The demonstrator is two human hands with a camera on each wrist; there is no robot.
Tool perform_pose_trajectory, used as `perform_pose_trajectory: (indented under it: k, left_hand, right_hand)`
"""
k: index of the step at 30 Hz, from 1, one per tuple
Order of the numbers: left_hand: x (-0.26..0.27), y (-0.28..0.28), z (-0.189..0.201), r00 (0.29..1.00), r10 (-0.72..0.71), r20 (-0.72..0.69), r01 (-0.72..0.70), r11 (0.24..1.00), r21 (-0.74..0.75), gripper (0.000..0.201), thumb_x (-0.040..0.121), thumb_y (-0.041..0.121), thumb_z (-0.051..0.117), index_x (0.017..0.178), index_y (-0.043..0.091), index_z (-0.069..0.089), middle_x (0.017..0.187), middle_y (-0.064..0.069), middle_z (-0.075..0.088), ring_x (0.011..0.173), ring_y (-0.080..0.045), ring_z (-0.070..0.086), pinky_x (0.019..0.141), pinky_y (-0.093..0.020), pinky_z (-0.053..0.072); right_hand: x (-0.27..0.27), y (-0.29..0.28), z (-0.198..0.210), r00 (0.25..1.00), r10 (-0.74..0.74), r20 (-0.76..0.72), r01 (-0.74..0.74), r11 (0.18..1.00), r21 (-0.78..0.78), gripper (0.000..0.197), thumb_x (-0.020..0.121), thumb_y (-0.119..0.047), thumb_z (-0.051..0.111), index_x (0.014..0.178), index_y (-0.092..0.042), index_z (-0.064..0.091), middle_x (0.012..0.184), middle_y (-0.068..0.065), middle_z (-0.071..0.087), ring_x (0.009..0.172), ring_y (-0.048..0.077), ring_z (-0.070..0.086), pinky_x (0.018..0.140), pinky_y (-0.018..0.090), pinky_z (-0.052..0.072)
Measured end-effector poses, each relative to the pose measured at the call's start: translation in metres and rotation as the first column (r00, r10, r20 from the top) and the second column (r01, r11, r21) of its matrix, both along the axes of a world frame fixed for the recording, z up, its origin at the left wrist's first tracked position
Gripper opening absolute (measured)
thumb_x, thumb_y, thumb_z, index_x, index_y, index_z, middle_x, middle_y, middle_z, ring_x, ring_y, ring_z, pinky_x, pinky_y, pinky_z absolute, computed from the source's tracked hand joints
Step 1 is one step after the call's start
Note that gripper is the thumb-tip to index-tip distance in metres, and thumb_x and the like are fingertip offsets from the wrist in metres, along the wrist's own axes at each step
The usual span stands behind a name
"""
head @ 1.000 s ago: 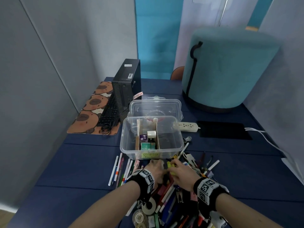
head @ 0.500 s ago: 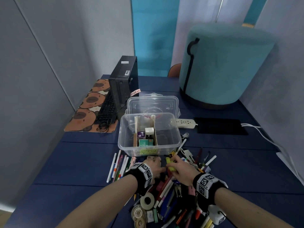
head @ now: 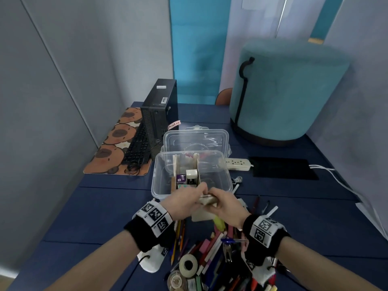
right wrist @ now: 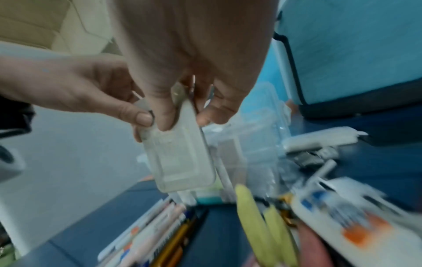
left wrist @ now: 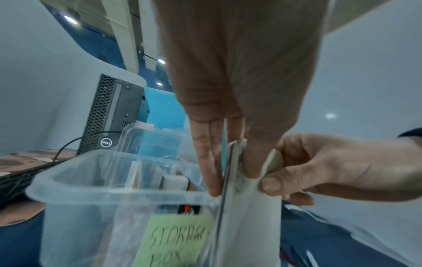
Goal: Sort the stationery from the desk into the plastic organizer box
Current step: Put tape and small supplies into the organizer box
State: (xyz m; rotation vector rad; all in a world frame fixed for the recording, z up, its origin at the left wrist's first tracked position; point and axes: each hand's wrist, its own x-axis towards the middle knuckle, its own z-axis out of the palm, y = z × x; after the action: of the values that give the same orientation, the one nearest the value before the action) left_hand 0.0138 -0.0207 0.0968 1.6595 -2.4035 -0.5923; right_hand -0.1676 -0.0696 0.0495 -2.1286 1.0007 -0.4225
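A flat whitish plastic case (right wrist: 180, 159) hangs between both hands just in front of the clear organizer box (head: 155, 177). My left hand (head: 200, 191) pinches its upper end between fingers (left wrist: 211, 162) and thumb. My right hand (head: 213, 199) grips the same end from the other side, thumb (left wrist: 270, 184) pressed on the case (left wrist: 250, 216). The box has wooden dividers, small boxes in its middle compartment and a green label (left wrist: 173, 240) on its front. A pile of pens, markers and tape rolls (head: 210, 259) lies under my wrists.
The box's clear lid (head: 195, 139) lies behind it. A black computer tower (head: 159, 114) and keyboard (head: 138, 148) stand on a patterned mat (head: 109, 152) at far left. A teal pouf (head: 289, 95), power strip (head: 237, 163) and black pad (head: 281, 168) lie to the right.
Both hands were low in the pile around a yellow item. Now they are raised toward the box's front wall and hold the whitish case between them.
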Motion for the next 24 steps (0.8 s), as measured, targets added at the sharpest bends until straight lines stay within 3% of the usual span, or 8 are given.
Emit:
perform_pose_trajectory:
  k: [3,5,7,9,13,17,20,24]
  left_hand:
    - [0.016,-0.019,0.008,0.949,0.161,-0.270,-0.179,0.983,-0.046,0.021,0.091,0.028,0.060,0.106,0.025,0.046,0.088,0.011,0.061,0.077,-0.009,0.060,0.068,-0.020,0.046]
    - [0.034,-0.034,0.005,0.852,0.290,-0.436,-0.351,0.934,-0.064,0.005,0.096,0.023,0.052,0.100,0.024,0.049,0.088,0.008,0.063,0.079,-0.011,0.061,0.069,-0.019,0.045]
    - [0.053,-0.048,-0.007,0.882,0.338,-0.327,-0.400,0.905,-0.144,0.007,0.096,0.016,0.047,0.097,0.020,0.054,0.096,0.001,0.064,0.090,-0.017,0.057,0.080,-0.026,0.044]
    - [0.064,-0.057,-0.024,0.956,0.292,-0.034,-0.294,0.946,-0.138,0.015,0.094,0.022,0.049,0.105,0.018,0.057,0.112,0.001,0.061,0.108,-0.017,0.051,0.098,-0.035,0.039]
    - [0.066,-0.067,-0.050,0.912,0.133,0.387,-0.146,0.989,0.003,0.051,0.094,0.053,0.038,0.131,0.020,0.050,0.139,0.003,0.049,0.142,-0.017,0.024,0.117,-0.052,0.014]
    - [0.070,-0.072,-0.064,0.890,0.117,0.441,-0.107,0.993,-0.048,0.063,0.091,0.060,0.027,0.126,0.017,0.057,0.134,0.002,0.055,0.144,-0.019,0.018,0.116,-0.052,0.015]
    - [0.072,-0.071,-0.071,0.910,0.112,0.400,-0.089,0.993,-0.075,0.079,0.081,0.066,0.013,0.125,0.019,0.059,0.135,0.003,0.055,0.145,-0.017,0.017,0.116,-0.046,0.017]
    - [0.071,-0.067,-0.067,0.939,0.101,0.330,-0.117,0.993,0.030,0.103,0.073,0.084,0.001,0.140,0.019,0.045,0.149,0.006,0.038,0.148,-0.013,0.000,0.119,-0.048,0.009]
  right_hand:
    - [0.008,-0.022,0.029,0.998,0.042,-0.056,-0.044,0.999,-0.027,0.030,0.083,-0.022,0.071,0.082,-0.041,0.047,0.078,-0.018,0.057,0.070,-0.006,0.053,0.063,0.010,0.038]
    - [0.010,-0.043,0.049,0.999,0.001,-0.033,-0.002,0.999,-0.035,0.027,0.085,-0.021,0.070,0.090,-0.035,0.048,0.080,-0.019,0.055,0.071,-0.008,0.051,0.060,0.008,0.037]
    - [0.014,-0.067,0.064,0.995,-0.092,0.042,0.095,0.992,-0.080,0.023,0.088,-0.018,0.067,0.097,-0.026,0.047,0.085,-0.016,0.056,0.073,-0.005,0.051,0.059,0.007,0.038]
    - [0.027,-0.090,0.071,0.988,-0.146,0.050,0.151,0.980,-0.129,0.018,0.091,-0.019,0.062,0.101,-0.022,0.047,0.091,-0.008,0.060,0.077,0.008,0.056,0.061,0.012,0.038]
    - [0.066,-0.125,0.060,0.983,-0.096,-0.154,0.063,0.977,-0.203,0.021,0.096,-0.018,0.051,0.116,-0.015,0.047,0.102,0.004,0.065,0.091,0.024,0.062,0.075,0.028,0.045]
    - [0.100,-0.138,0.037,0.938,-0.005,-0.345,-0.088,0.964,-0.252,0.023,0.097,-0.015,0.045,0.119,-0.015,0.049,0.107,0.009,0.066,0.100,0.028,0.060,0.079,0.028,0.039]
    - [0.115,-0.146,0.017,0.792,0.027,-0.610,-0.249,0.926,-0.282,0.022,0.098,-0.029,0.044,0.118,-0.022,0.050,0.114,0.003,0.064,0.113,0.026,0.054,0.107,0.047,0.025]
    - [0.125,-0.158,-0.003,0.657,0.108,-0.746,-0.331,0.931,-0.157,0.029,0.098,-0.038,0.040,0.121,-0.024,0.052,0.144,-0.004,0.046,0.136,0.023,0.037,0.109,0.066,-0.004]
